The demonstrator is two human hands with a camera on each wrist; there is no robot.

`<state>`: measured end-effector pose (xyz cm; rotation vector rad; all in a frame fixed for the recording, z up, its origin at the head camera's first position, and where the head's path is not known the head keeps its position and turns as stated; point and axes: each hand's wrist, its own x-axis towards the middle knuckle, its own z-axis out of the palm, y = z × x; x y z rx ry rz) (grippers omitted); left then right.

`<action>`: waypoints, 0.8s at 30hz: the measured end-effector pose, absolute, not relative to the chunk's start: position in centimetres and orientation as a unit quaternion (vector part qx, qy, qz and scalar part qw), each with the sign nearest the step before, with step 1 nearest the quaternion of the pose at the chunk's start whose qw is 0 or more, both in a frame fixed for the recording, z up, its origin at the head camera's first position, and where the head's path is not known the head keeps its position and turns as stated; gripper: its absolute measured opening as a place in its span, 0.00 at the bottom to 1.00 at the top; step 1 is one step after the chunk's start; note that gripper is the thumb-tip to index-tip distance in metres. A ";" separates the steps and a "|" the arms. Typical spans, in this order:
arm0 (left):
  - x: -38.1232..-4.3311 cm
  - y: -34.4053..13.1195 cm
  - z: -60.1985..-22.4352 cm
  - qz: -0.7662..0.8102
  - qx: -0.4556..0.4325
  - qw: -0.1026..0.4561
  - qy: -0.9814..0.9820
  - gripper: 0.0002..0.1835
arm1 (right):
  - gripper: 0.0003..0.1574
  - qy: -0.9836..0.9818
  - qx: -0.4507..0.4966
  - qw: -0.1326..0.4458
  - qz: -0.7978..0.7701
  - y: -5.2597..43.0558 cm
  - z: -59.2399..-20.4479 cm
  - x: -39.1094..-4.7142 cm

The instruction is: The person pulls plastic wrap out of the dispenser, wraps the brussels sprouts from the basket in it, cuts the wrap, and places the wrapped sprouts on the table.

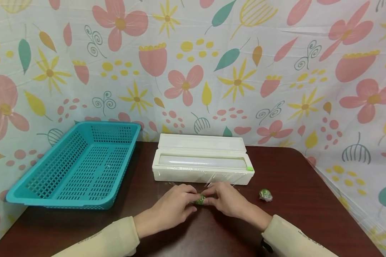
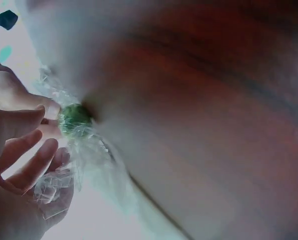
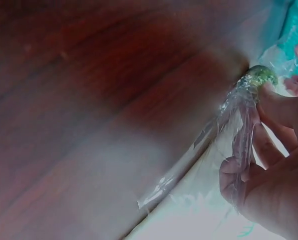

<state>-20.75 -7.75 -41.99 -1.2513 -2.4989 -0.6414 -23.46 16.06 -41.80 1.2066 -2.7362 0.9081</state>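
Note:
A small round green item (image 1: 199, 200), its kind unclear, is wrapped in clear plastic wrap (image 2: 84, 150) and sits between both hands, low over the table in front of the wrap box. My left hand (image 1: 174, 206) is at its left side, fingers curled at the wrap around it. Loose film also lies over the fingers in the left wrist view. From the right, my right hand (image 1: 226, 200) pinches the green item with thumb and fingers. In the right wrist view a strip of film (image 3: 243, 135) trails across the right hand's fingers. The hands partly hide the item.
A white box (image 1: 202, 175) with its lid raised holds a roll of plastic wrap (image 1: 202, 161) behind the hands. Another wrapped green ball (image 1: 265, 195) lies to the right. At the left stands a teal basket (image 1: 115, 192) on the dark wooden table (image 1: 296, 221); a patterned cloth hangs behind.

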 end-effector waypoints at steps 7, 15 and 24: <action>-22.5 -7.4 -42.7 -0.252 -0.400 0.070 -0.878 0.13 | 0.10 -0.878 0.381 -0.008 0.289 16.2 -41.8 -23.9; -23.7 -6.9 -42.3 -0.281 -0.392 0.030 -0.876 0.09 | 0.10 -0.881 0.358 -0.014 0.309 16.4 -42.0 -23.8; -24.5 -6.7 -42.1 -0.310 -0.360 0.016 -0.880 0.08 | 0.20 -0.919 0.282 0.061 0.270 16.5 -42.3 -22.5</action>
